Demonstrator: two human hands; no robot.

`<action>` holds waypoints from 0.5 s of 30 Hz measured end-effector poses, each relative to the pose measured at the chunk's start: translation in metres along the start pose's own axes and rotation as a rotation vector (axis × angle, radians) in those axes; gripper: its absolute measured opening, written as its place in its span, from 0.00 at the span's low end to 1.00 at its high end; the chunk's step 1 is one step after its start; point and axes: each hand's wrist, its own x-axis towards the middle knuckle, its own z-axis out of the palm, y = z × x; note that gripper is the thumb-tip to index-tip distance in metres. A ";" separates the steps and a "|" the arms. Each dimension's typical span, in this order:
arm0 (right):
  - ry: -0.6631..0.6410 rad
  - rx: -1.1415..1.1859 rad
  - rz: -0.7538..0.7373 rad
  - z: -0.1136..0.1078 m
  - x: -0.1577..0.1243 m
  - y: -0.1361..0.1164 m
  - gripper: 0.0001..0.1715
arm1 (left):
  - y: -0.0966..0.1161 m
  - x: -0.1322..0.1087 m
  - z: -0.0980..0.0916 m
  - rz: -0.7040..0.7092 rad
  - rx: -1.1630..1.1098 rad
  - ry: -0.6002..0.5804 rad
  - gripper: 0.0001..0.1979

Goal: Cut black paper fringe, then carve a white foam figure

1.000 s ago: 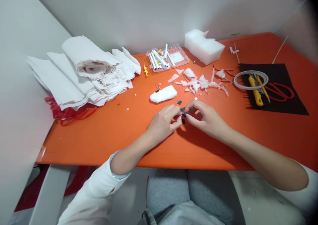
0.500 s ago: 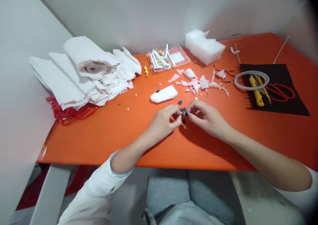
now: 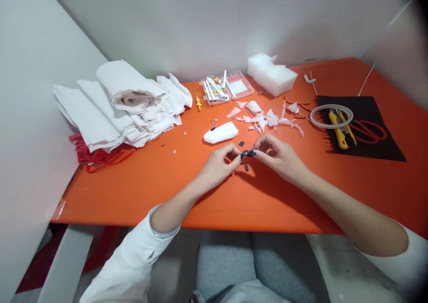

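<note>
Between my two hands is a small dark piece, pinched at its left end by my left hand and at its right end by my right hand. Its exact shape is too small to make out. One black scrap lies just beyond the fingertips, and another black scrap lies just in front of them. A white oblong foam piece rests on the orange table behind my left hand.
White foam scraps lie behind my hands, a foam block and a marker box farther back. Stacked white sheets are at left. Black sheet at right bears a tape roll, yellow cutters and red scissors.
The view has shifted slightly. The fingertips of both hands have turned a little around the small dark piece, which stays pinched between them.
</note>
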 end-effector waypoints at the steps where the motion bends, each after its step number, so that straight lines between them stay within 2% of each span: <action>1: -0.023 -0.017 -0.003 0.001 0.000 0.000 0.15 | 0.001 0.000 -0.001 0.027 0.030 -0.008 0.09; 5: -0.079 -0.073 -0.024 0.005 -0.002 0.001 0.13 | 0.005 0.000 -0.003 0.098 0.093 -0.035 0.06; 15: -0.111 -0.121 -0.083 0.004 0.000 0.007 0.05 | 0.006 0.000 -0.003 0.072 0.126 -0.065 0.06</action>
